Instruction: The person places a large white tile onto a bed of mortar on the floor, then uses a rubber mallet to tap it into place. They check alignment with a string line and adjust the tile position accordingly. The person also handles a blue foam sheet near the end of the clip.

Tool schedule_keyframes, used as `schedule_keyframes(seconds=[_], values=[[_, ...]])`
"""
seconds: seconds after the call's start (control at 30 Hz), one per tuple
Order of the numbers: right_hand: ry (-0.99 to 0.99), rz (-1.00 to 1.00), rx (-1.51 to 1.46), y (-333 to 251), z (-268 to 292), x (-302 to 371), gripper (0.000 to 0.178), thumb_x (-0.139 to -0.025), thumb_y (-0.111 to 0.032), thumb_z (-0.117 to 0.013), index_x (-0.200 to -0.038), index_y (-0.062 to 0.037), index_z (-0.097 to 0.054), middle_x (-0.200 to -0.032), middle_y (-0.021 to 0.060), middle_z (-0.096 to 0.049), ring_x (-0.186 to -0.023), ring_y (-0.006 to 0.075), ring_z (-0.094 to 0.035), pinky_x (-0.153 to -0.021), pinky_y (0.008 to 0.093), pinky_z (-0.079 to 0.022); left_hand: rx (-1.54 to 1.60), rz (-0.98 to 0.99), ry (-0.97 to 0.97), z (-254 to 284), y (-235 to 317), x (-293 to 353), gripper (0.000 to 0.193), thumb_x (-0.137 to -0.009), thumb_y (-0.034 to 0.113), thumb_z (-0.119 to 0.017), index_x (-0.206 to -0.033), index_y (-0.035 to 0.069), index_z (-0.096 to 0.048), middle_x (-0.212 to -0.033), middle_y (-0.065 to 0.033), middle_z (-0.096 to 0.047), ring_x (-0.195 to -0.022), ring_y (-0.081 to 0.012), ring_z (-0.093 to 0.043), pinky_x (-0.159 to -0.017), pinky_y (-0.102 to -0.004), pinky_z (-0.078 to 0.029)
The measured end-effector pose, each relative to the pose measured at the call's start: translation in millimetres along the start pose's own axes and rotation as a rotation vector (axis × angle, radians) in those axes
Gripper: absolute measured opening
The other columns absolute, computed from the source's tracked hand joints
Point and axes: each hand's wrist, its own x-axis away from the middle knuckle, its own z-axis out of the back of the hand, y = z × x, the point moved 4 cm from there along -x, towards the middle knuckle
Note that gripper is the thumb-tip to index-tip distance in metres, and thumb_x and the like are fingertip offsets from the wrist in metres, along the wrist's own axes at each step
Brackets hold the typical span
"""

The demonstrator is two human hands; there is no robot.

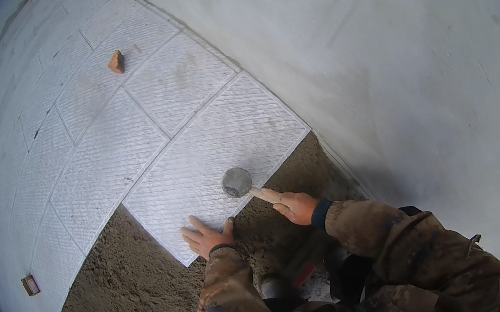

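Observation:
My right hand (299, 207) is closed round the pale handle of a mallet (236, 182). Its round grey head is over the ribbed surface of a light grey paving tile (192, 165), near the tile's front edge; I cannot tell whether it touches. Fingers spread, my left hand (208, 236) rests on the same tile by its near corner, with the thumb at the edge. This tile lies against the neighbouring tiles on its far left side and reaches the wall at its right corner.
Laid ribbed tiles (94, 175) spread to the left and back. A broken brick piece (116, 62) and a small box (30, 285) lie on them. Brown loose mortar or sand (127, 289) covers the ground before me. A pale wall (406, 63) rises on the right.

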Motion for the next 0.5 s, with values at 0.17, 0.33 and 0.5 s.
schedule_keyframes(seconds=[0.17,0.33,0.5], values=[[-0.079,-0.104,-0.023,9,-2,3,0.056,-0.107,-0.024,-0.055,-0.160,-0.0147,-0.038,-0.127,0.0237,-0.067,-0.112,0.0444,-0.065,-0.092,0.0480,-0.053,0.008,0.031,-0.024,2,3,-2,0.124,-0.070,0.057,-0.089,-0.165,0.013,-0.024,-0.166,-0.0332,-0.018,-0.154,-0.0502,-0.020,-0.124,-0.0583,-0.025],[-0.038,-0.043,-0.053,6,0,5,0.054,-0.107,-0.024,-0.055,-0.158,-0.0141,-0.040,-0.123,0.0240,-0.068,-0.110,0.0452,-0.064,-0.092,0.0483,-0.053,0.012,0.022,-0.025,2,2,-2,0.125,-0.069,0.056,-0.090,-0.165,0.013,-0.023,-0.166,-0.0341,-0.018,-0.154,-0.0501,-0.020,-0.124,-0.0582,-0.024],[-0.035,-0.059,-0.033,10,-4,4,0.057,-0.107,-0.024,-0.055,-0.160,-0.0150,-0.037,-0.119,0.0241,-0.069,-0.107,0.0447,-0.066,-0.090,0.0484,-0.054,0.015,0.028,-0.034,1,1,-3,0.126,-0.068,0.056,-0.090,-0.165,0.013,-0.022,-0.166,-0.0342,-0.018,-0.154,-0.0500,-0.018,-0.124,-0.0579,-0.024]])
